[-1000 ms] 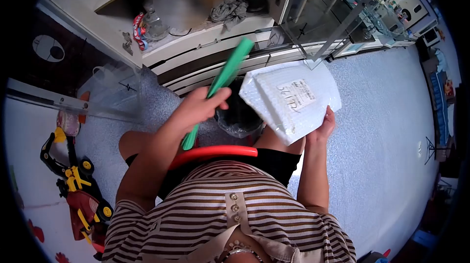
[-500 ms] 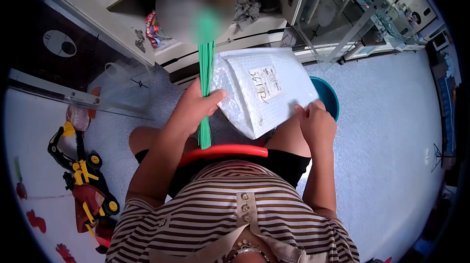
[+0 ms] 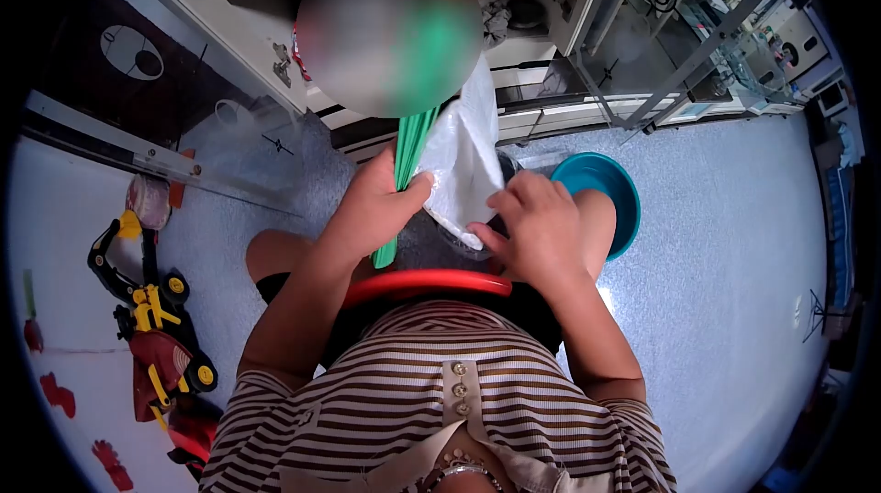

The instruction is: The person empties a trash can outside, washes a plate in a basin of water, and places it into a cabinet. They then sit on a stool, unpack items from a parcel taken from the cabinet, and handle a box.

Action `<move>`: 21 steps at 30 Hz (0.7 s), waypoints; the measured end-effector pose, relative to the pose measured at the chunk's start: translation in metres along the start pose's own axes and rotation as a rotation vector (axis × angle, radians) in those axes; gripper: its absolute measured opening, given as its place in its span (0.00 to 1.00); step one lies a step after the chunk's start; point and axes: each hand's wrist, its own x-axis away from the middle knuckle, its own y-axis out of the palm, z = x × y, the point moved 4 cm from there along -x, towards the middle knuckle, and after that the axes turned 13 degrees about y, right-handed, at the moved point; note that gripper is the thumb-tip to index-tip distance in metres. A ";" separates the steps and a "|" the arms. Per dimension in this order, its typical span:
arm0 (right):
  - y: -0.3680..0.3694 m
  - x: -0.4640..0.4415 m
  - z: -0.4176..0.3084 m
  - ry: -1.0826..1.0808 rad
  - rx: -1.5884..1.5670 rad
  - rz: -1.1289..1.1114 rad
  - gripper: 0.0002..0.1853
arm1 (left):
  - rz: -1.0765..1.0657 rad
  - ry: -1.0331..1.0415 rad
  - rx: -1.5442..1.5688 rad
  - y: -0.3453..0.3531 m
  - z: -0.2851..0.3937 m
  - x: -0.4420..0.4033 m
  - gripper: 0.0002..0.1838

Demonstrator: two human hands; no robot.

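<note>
A bundle of long, thin green strips stands tilted in my left hand, whose fingers are wrapped round it. Under the same thumb is the edge of a white bubble mailer, now seen narrow and turned on its side. My right hand is at the mailer's lower right edge, thumb and fingers apart; whether the thumb touches the edge I cannot tell. A round blurred patch hides the upper ends of the strips and part of the mailer.
A teal basin stands on the floor right of my knee. Something red and curved lies across my lap. A toy digger is on the left. Ahead are an open cabinet and glass doors.
The mailer has turned from its broad labelled face to a narrow side view. My right hand has let go of its right end and moved left. The green strips lean more to the right.
</note>
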 end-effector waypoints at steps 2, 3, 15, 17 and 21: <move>0.001 0.003 0.008 0.044 0.063 0.013 0.15 | -0.013 0.036 -0.067 0.000 0.001 -0.001 0.16; -0.001 0.003 0.013 0.113 0.069 0.060 0.15 | -0.037 0.069 -0.169 0.000 0.004 -0.001 0.17; -0.016 0.002 0.021 0.289 -0.089 0.156 0.10 | -0.070 0.365 -0.502 0.023 0.019 -0.004 0.28; -0.012 0.004 0.032 0.416 -0.176 0.243 0.09 | -0.059 0.427 -0.478 0.027 0.027 -0.003 0.28; -0.019 0.007 0.040 0.433 -0.280 0.322 0.09 | -0.076 0.387 -0.498 0.032 0.038 -0.001 0.28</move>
